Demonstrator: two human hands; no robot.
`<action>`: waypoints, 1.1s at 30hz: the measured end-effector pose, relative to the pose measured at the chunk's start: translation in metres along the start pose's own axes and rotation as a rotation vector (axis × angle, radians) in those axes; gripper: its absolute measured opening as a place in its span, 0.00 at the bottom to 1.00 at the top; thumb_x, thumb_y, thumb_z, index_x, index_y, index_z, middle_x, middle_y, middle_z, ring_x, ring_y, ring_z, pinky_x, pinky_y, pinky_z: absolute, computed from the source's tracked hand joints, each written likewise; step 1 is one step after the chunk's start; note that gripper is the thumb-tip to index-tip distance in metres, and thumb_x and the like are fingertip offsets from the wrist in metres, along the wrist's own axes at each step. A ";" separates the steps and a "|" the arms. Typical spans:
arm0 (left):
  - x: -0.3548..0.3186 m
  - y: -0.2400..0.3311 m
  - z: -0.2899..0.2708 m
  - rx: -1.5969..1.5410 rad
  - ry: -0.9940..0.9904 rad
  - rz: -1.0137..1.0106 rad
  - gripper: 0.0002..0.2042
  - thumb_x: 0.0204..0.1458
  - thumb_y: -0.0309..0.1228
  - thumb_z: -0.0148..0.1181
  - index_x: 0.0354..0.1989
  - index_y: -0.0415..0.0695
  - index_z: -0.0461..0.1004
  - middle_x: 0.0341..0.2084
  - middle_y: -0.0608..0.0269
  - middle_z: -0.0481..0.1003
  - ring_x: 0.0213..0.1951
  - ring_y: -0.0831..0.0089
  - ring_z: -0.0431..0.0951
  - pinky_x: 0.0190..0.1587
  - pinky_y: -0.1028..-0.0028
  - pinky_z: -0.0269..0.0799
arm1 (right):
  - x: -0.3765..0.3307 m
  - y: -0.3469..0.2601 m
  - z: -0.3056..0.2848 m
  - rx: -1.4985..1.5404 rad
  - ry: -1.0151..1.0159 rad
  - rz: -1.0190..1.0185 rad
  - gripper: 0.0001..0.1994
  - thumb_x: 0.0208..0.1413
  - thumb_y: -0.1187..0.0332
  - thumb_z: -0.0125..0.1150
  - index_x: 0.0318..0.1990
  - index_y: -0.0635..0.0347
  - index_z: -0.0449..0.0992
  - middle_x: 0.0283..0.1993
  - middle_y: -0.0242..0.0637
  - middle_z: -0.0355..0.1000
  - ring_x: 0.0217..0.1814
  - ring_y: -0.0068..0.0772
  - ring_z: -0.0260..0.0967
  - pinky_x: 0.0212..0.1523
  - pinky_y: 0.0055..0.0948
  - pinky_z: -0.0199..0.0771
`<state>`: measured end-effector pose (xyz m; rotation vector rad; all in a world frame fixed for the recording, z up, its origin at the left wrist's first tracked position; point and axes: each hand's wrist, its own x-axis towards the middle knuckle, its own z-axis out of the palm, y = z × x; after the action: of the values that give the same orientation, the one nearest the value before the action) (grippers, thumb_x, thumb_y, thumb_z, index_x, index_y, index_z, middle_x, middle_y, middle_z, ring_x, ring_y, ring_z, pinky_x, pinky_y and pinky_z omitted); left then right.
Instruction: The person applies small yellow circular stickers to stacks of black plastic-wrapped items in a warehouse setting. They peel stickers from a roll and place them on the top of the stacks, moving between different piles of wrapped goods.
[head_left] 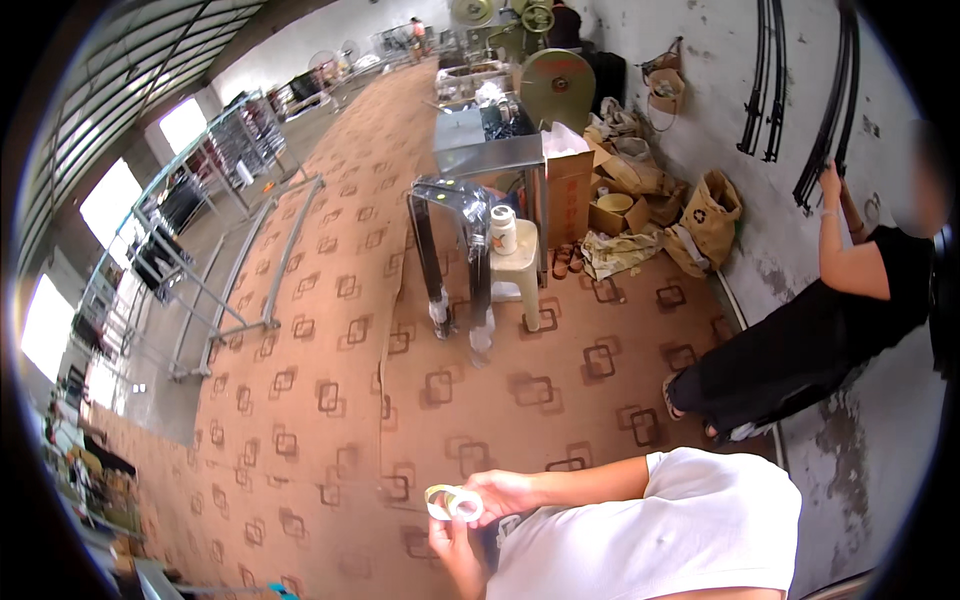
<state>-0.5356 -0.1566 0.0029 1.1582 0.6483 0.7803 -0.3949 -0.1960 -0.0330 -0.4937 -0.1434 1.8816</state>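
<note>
A small white roll of tape, with a pale yellowish loop at its left side, is held between my two hands at the lower middle. My right hand reaches in from the right, its fingers closed round the roll's far side. Below it, my left hand comes up from the lower edge and pinches the roll's near side. Whether the yellowish loop is a loose strip or a second ring, I cannot tell.
Ahead, black plastic-wrapped frame pieces lean by a cream stool bearing a white bottle. Cardboard boxes and sacks line the wall. At right, a person in black handles hanging black strips. Metal racks stand left.
</note>
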 end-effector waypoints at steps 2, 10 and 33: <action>0.039 0.005 -0.036 0.052 -0.051 -0.028 0.17 0.53 0.27 0.50 0.51 0.34 0.63 0.42 0.60 0.69 0.44 0.74 0.69 0.47 0.76 0.62 | 0.039 -0.015 0.007 -0.041 -0.017 -0.030 0.15 0.55 0.60 0.42 0.39 0.63 0.68 0.34 0.38 0.71 0.33 0.30 0.71 0.36 0.23 0.73; 0.165 0.045 -0.169 0.115 -0.225 -0.035 0.15 0.54 0.32 0.52 0.46 0.34 0.67 0.36 0.63 0.72 0.39 0.77 0.70 0.44 0.76 0.63 | 0.184 -0.031 0.047 -0.101 -0.121 -0.123 0.22 0.58 0.50 0.41 0.47 0.60 0.65 0.43 0.37 0.69 0.40 0.31 0.69 0.43 0.27 0.71; 0.475 0.107 -0.343 0.381 0.103 0.100 0.15 0.54 0.28 0.46 0.50 0.36 0.65 0.43 0.56 0.69 0.45 0.67 0.68 0.49 0.71 0.63 | 0.573 -0.194 0.079 -0.341 -0.157 0.054 0.17 0.58 0.53 0.46 0.42 0.58 0.69 0.36 0.28 0.69 0.37 0.19 0.66 0.34 0.18 0.69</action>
<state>-0.5526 0.4380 -0.0149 1.5132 0.8555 0.8266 -0.4204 0.4137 -0.0497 -0.5836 -0.5671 1.9569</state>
